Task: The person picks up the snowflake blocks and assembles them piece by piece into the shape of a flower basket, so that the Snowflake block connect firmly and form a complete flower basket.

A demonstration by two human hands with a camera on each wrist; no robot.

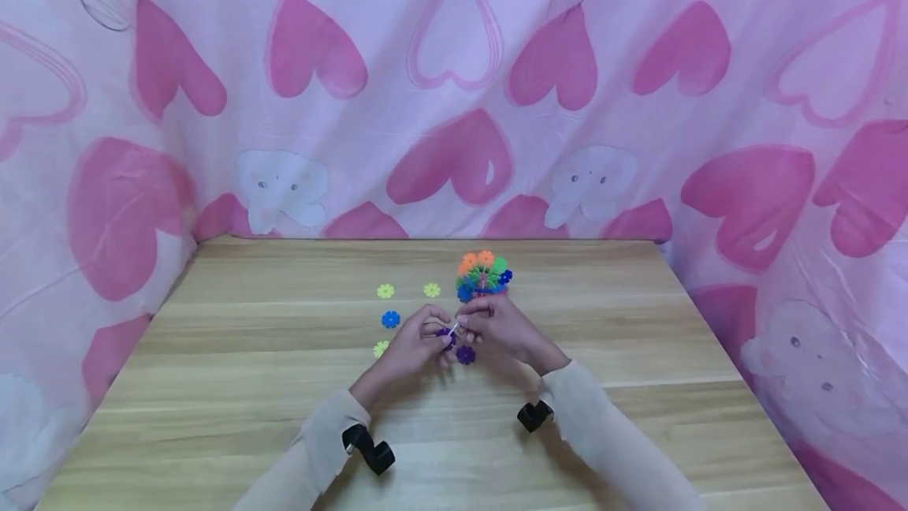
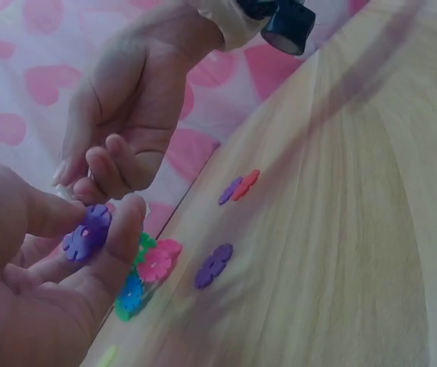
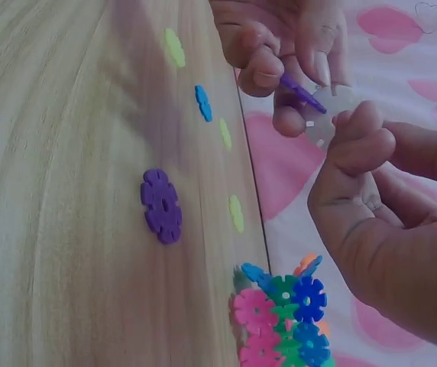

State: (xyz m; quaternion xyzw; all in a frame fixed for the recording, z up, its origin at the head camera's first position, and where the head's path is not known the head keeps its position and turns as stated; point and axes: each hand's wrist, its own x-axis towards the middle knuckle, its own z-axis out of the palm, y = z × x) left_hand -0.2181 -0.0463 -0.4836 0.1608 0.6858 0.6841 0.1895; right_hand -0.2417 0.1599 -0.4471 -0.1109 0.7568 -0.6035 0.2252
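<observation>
My left hand [image 1: 414,343] pinches a purple flower-shaped disc [image 2: 87,232] between thumb and fingers. Facing it, my right hand [image 1: 505,327] pinches a whitish, see-through flower disc [image 3: 327,115]. In the right wrist view the purple disc appears edge-on and meets the whitish one; how deeply they fit together is hidden by fingertips. Below the hands, another purple disc [image 3: 161,206] lies flat on the table. Just beyond my right hand stands a cluster of joined flower discs [image 1: 484,274] in orange, green, blue and pink.
On the wooden table [image 1: 234,385] left of the hands lie yellow-green discs [image 1: 385,290] and a blue disc [image 1: 390,319]. A red disc [image 2: 246,185] beside a purple one shows in the left wrist view. A pink heart-print curtain [image 1: 454,148] surrounds the table's back and sides.
</observation>
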